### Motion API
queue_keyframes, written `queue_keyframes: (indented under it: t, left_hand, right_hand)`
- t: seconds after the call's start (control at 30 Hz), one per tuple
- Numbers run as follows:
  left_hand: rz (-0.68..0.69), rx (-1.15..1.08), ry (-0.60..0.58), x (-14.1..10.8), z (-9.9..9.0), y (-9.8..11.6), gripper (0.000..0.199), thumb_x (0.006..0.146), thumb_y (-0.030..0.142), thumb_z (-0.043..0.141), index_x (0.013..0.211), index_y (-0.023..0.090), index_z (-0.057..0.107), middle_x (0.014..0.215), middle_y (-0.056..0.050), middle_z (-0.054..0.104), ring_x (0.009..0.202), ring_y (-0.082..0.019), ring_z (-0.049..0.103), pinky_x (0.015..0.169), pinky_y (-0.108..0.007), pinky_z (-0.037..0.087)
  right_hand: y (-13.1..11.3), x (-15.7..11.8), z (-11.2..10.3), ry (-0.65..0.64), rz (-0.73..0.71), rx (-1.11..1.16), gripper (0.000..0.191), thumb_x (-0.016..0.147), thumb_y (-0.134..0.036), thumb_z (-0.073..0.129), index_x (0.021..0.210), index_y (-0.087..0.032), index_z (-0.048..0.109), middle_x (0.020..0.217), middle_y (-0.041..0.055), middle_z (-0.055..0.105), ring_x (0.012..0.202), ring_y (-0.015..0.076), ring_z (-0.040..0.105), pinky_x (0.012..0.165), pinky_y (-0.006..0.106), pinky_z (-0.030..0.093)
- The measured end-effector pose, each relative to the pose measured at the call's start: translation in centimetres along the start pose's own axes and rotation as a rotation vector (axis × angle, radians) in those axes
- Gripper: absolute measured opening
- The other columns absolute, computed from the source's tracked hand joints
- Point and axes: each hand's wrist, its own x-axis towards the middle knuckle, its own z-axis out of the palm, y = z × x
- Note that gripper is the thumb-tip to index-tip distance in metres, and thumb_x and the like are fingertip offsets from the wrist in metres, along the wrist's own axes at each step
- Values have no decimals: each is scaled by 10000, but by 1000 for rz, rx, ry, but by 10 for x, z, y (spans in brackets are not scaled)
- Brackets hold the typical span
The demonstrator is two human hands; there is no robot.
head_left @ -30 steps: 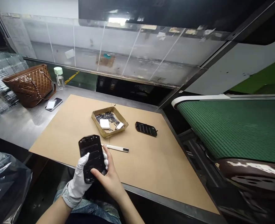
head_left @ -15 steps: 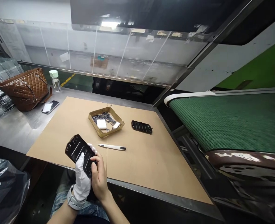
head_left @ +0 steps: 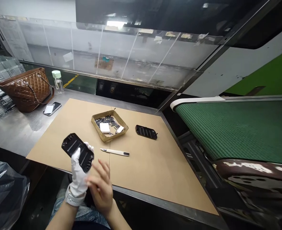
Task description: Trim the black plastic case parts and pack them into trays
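Note:
A black slotted plastic part (head_left: 72,144) is tilted up in my left hand (head_left: 78,174), which wears a white glove; the thumb lies across its face and fingertips wrap its right edge. My bare right hand (head_left: 101,188) is just beside the part's lower end, apart from it, its fingers bent and somewhat blurred; nothing shows in them. Farther right, a second black plastic part (head_left: 146,132) of similar shape lies on the cardboard sheet (head_left: 152,166). In front of my hands lies a white craft knife (head_left: 115,152).
Behind the knife stands a shallow box (head_left: 107,139) with many small dark pieces and a white block. At left are a brown handbag (head_left: 27,91), a bottle (head_left: 57,82) and a phone (head_left: 52,108). A green conveyor belt (head_left: 239,127) runs along the right.
My right hand has let go of the black plastic part and drawn down and right from it. The left hand has moved slightly left with the part.

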Motion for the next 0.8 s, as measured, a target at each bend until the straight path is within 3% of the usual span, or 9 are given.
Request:
queue_keyframes:
  t: [0.1,0.2,0.23,0.3,0.37,0.43,0.6,0.73,0.8]
  left_hand:
    - [-45,2,-18,6,2,21,334,866,391,517,1051,166,680,945,-103,724,883,-231,690,827,-395,564]
    - [-129,-37,-91,2,1,33,434,868,468,525,1095,131,675,1033,-169,711,924,-277,686,862,-467,539]
    - [-149,-56,-122,0,-1,35,458,868,493,520,1126,143,667,1087,-175,699,966,-290,677,892,-487,520]
    - [-157,-86,-183,-4,-5,36,478,876,513,504,1189,180,641,1192,-166,665,1043,-309,651,954,-527,473]
    - [-159,-104,-243,-6,-10,36,492,882,523,487,1235,206,613,1274,-150,622,1108,-325,618,1010,-564,413]
    - [-184,-122,-274,-6,-13,37,511,869,553,489,1235,219,615,1300,-134,607,1149,-327,593,1054,-576,356]
    - [-243,-151,-213,-9,-12,39,525,840,602,504,1148,212,672,1182,-107,686,1097,-281,630,1098,-539,309]
    - [-243,-129,-218,-16,-8,30,511,847,572,523,1137,181,678,1133,-102,708,1039,-263,659,1079,-498,361]
    - [-229,-94,-252,-21,-9,21,489,856,540,533,1140,169,679,1137,-98,708,1044,-257,659,1048,-448,414]
  right_hand:
    - [29,34,-16,214,-281,-138,222,949,-220,433,983,-308,634,1068,-9,694,1208,156,546,1105,373,321]
    - [77,89,-28,356,-60,-305,250,935,-221,443,1137,-266,584,1130,67,670,1191,233,557,1062,506,338]
    - [93,103,-31,273,123,-342,297,922,-296,478,1195,-217,564,1223,126,623,1249,278,499,1064,540,318]
    - [120,112,-33,5,369,-276,395,913,-393,472,1233,-175,554,1184,153,637,1144,280,570,978,504,422]
    - [138,93,-33,-219,430,-200,375,845,-477,555,1058,-191,671,954,103,712,890,252,666,809,428,528]
    - [147,57,-32,-326,435,-177,387,731,-561,654,868,-205,725,847,84,719,789,254,671,731,419,546]
    - [136,-13,-38,-313,500,-197,479,855,-601,470,851,-193,721,948,133,717,908,292,664,815,477,518]
    - [84,-4,-41,-291,535,-131,404,972,-403,350,1214,-197,600,805,58,708,708,183,687,654,312,565]
    - [50,10,-39,-304,524,-5,366,973,-334,392,1281,-221,553,906,58,725,781,167,705,683,276,582]
